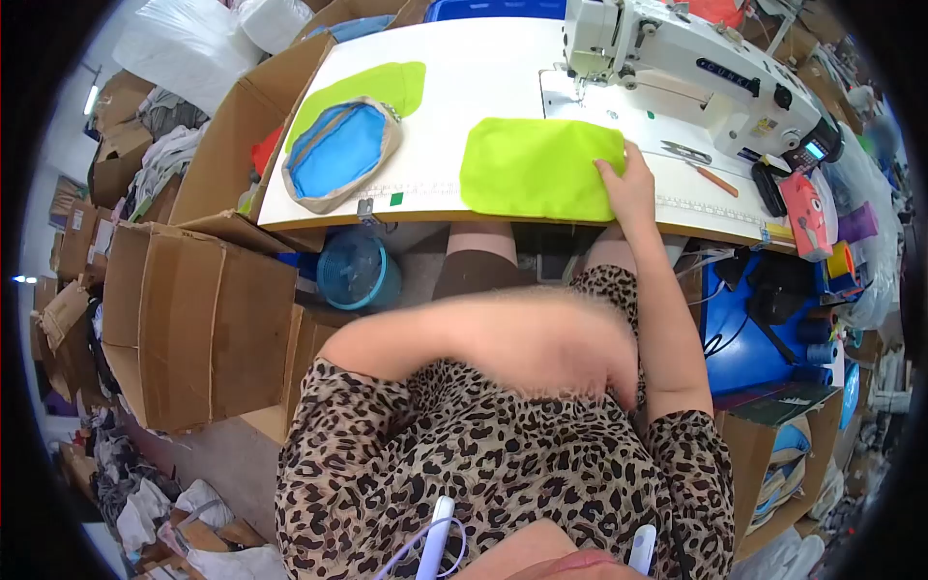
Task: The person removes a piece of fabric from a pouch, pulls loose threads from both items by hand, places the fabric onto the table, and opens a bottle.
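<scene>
A lime-green fabric piece (536,166) with rounded corners lies flat at the front edge of the white sewing table. My right hand (630,184) grips its right edge, thumb on top; the other fingers are partly hidden. Bent across my chest, my left arm ends in my left hand (599,362), which is smeared by motion near my right forearm, its fingers unreadable. To the left sits a beige fabric pouch (385,153) with a blue lining (338,150), open upward. Another lime-green piece (401,87) lies partly beneath the pouch.
A white sewing machine (677,58) stands at the back right. Thread snips (686,151), an orange-handled tool (717,181) and a pink box (806,215) lie on the right. Cardboard boxes (198,319) flank the left; a blue bin (358,271) is below the table.
</scene>
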`<state>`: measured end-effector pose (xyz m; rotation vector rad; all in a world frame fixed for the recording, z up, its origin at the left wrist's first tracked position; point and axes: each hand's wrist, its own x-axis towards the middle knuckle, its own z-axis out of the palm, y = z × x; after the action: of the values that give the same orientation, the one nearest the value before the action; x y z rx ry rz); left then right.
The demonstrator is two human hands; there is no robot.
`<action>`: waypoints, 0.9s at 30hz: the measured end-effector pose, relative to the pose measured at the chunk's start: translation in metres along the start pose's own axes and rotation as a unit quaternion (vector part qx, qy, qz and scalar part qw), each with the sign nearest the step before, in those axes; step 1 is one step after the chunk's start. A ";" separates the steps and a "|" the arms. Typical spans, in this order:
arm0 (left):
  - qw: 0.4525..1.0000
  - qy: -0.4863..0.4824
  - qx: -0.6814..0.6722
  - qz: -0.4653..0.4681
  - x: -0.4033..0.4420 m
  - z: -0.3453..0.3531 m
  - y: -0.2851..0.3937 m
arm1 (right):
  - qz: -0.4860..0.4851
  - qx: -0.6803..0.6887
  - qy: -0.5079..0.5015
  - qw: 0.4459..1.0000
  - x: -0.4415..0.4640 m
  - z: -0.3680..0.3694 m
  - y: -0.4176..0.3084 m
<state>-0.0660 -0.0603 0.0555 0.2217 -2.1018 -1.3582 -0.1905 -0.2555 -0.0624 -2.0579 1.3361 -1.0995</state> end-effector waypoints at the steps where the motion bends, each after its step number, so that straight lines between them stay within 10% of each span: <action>1: 0.991 -0.072 -0.054 0.101 0.005 0.027 0.007 | 0.010 -0.103 -0.003 0.995 -0.001 -0.002 -0.005; 5: 0.963 -0.088 -0.139 0.212 0.028 0.095 0.000 | 0.077 -0.117 -0.055 0.989 0.006 -0.015 -0.007; 7: 0.959 -0.087 -0.139 0.233 0.033 0.107 0.003 | -0.107 -0.219 0.054 0.968 0.001 -0.006 0.014; 9: 0.961 -0.004 -0.088 0.261 0.038 0.114 0.012 | -0.090 -0.195 0.031 0.976 0.000 -0.007 0.019; 10: 0.967 -0.128 -0.059 0.214 0.043 0.103 0.014 | -0.076 -0.169 0.010 0.983 -0.001 -0.009 0.019; 18: 0.961 -0.125 -0.179 0.167 0.043 0.116 0.010 | -0.087 -0.174 0.022 0.981 -0.001 -0.006 0.023; 23: 0.923 -0.289 -0.239 0.081 0.037 0.085 0.010 | -0.085 -0.166 0.017 0.982 -0.001 -0.007 0.023; 27: 0.964 -0.162 -0.148 0.152 0.024 0.096 0.009 | -0.203 -0.036 0.011 0.979 -0.004 -0.016 0.024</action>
<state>-0.1393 0.0063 0.0464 -0.4577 -2.0404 -1.5702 -0.2173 -0.2613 -0.0714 -2.4493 1.0005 -1.2551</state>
